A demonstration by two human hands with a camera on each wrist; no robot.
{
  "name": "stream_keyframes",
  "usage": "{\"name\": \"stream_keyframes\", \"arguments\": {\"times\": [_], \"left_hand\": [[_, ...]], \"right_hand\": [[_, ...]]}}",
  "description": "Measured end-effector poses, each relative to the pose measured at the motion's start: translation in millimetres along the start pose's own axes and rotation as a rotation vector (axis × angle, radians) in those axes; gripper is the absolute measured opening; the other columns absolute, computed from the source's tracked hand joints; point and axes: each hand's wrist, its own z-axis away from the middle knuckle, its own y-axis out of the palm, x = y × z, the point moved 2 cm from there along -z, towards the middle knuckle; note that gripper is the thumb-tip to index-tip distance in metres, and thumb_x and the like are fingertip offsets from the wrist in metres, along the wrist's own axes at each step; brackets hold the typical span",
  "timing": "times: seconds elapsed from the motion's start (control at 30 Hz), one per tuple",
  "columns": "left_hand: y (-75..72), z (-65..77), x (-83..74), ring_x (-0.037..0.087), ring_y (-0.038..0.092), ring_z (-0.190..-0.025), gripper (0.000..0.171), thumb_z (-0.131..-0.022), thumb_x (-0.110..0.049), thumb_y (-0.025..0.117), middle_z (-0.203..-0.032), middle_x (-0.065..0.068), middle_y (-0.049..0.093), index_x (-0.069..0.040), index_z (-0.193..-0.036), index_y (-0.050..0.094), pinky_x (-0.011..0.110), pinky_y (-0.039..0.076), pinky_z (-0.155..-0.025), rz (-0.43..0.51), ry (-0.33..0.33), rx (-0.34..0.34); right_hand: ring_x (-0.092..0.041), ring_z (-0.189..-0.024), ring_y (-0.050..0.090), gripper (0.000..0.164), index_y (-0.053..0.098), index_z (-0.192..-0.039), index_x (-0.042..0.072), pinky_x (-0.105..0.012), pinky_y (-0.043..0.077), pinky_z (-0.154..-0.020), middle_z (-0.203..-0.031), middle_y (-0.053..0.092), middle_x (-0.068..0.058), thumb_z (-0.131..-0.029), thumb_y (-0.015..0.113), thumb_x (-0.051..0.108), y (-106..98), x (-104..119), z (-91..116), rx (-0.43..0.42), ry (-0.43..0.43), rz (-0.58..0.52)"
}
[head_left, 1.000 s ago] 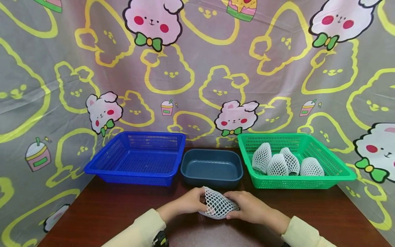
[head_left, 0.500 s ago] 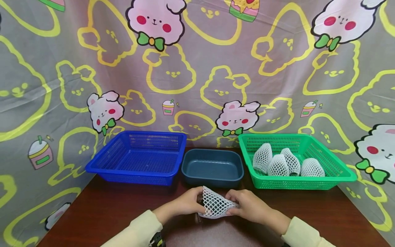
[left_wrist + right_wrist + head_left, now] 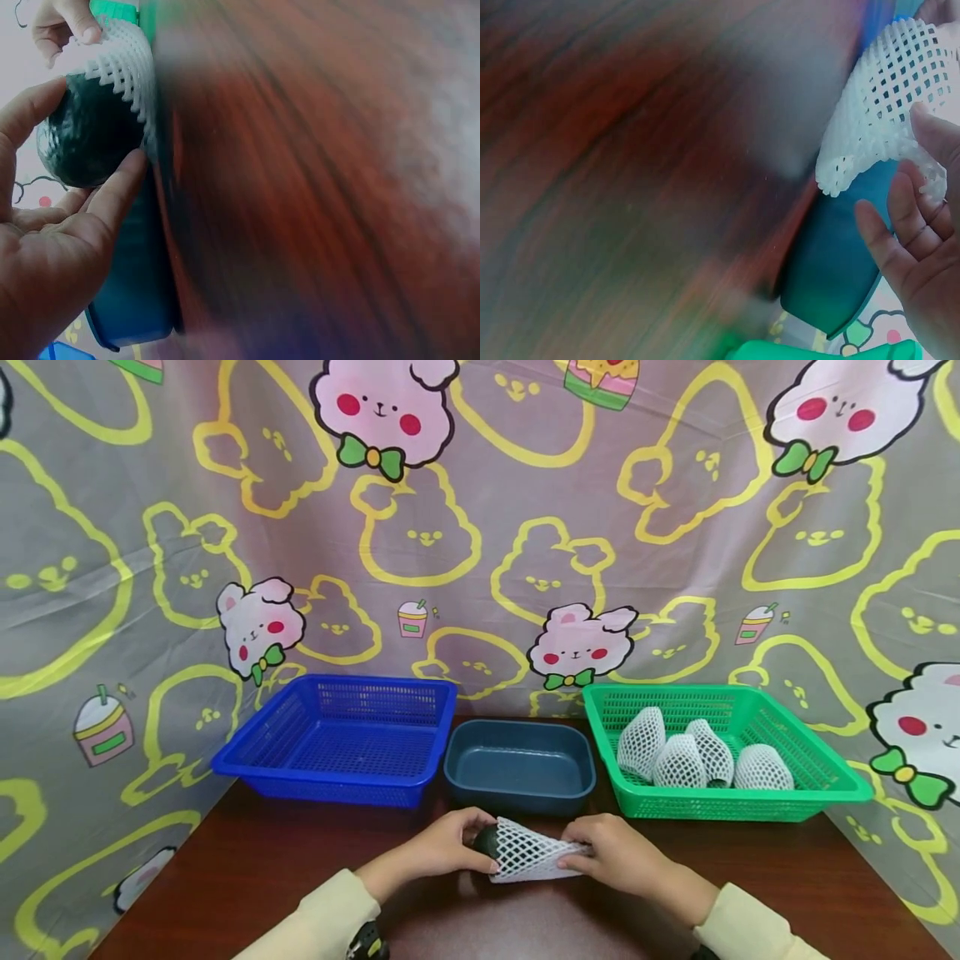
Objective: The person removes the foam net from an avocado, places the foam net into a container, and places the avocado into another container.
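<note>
Avocado (image 3: pixel 88 139) is partway inside a white foam net (image 3: pixel 527 853), dark bumpy end bare and facing left. It's over the near part of the table (image 3: pixel 315 860), just in front of the dark tray (image 3: pixel 517 802); can't tell if it touches the wood. Left hand (image 3: pixel 444 843) has thumb and fingers spread wide around the bare end, fingertips on its sides, palm clear of the fruit. Right hand (image 3: pixel 626 862) pinches the net's narrowed tail, thumb against fingers, gap nearly closed. Net lies on its side, mouth toward left hand. Tray is between blue basket (image 3: pixel 330 792) on the left and green basket (image 3: pixel 720 807) on the right. Four net wrapped pieces (image 3: pixel 679 762) are in the green one.
</note>
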Motion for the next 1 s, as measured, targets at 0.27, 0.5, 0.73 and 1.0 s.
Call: {"name": "stream_keyframes", "arguments": {"times": [0.27, 0.5, 0.73, 1.0], "left_hand": [[-1.7, 4.2, -0.5, 0.016, 0.061, -0.099, 0.054, -0.072, -0.007, 0.082, -0.107, 0.006, 0.064, 0.007, -0.118, 0.057, 0.025, 0.048, -0.087, 0.024, -0.011, 0.006], [-1.6, 5.1, -2.4, 0.018, 0.062, -0.099, 0.053, -0.072, -0.005, 0.081, -0.106, 0.006, 0.064, 0.006, -0.118, 0.058, 0.027, 0.049, -0.087, 0.016, -0.016, 0.006], [-1.1, 3.4, 0.8, 0.014, 0.062, -0.098, 0.053, -0.072, -0.010, 0.082, -0.104, 0.005, 0.064, 0.005, -0.116, 0.058, 0.023, 0.048, -0.086, -0.002, -0.020, 0.010], [-0.9, 3.3, -0.9, 0.015, 0.061, -0.099, 0.053, -0.072, -0.010, 0.083, -0.106, 0.005, 0.064, 0.006, -0.116, 0.058, 0.024, 0.048, -0.088, -0.005, 0.000, 0.019]], "right_hand": [[0.001, -0.070, 0.050, 0.014, 0.066, -0.084, 0.020, -0.021, 0.047, -0.063, -0.078, 0.055, 0.019, -0.084, 0.077, 0.028, -5.6, -1.4, 3.9, 0.062, 0.062, -0.012], [-0.002, -0.077, 0.051, 0.031, 0.066, -0.101, 0.015, -0.025, 0.049, -0.068, -0.087, 0.056, 0.015, -0.081, 0.079, 0.035, -8.4, 0.4, -0.7, 0.148, 0.171, -0.019], [-0.004, -0.084, 0.055, 0.037, 0.067, -0.107, 0.011, -0.029, 0.050, -0.075, -0.096, 0.062, 0.009, -0.079, 0.080, 0.033, -6.9, 9.7, -16.7, 0.235, 0.164, 0.033], [0.000, -0.062, 0.049, 0.020, 0.070, -0.086, 0.014, -0.025, 0.045, -0.056, -0.072, 0.059, 0.015, -0.074, 0.084, 0.022, -2.6, 19.7, -33.7, 0.335, 0.151, 0.092]]}}
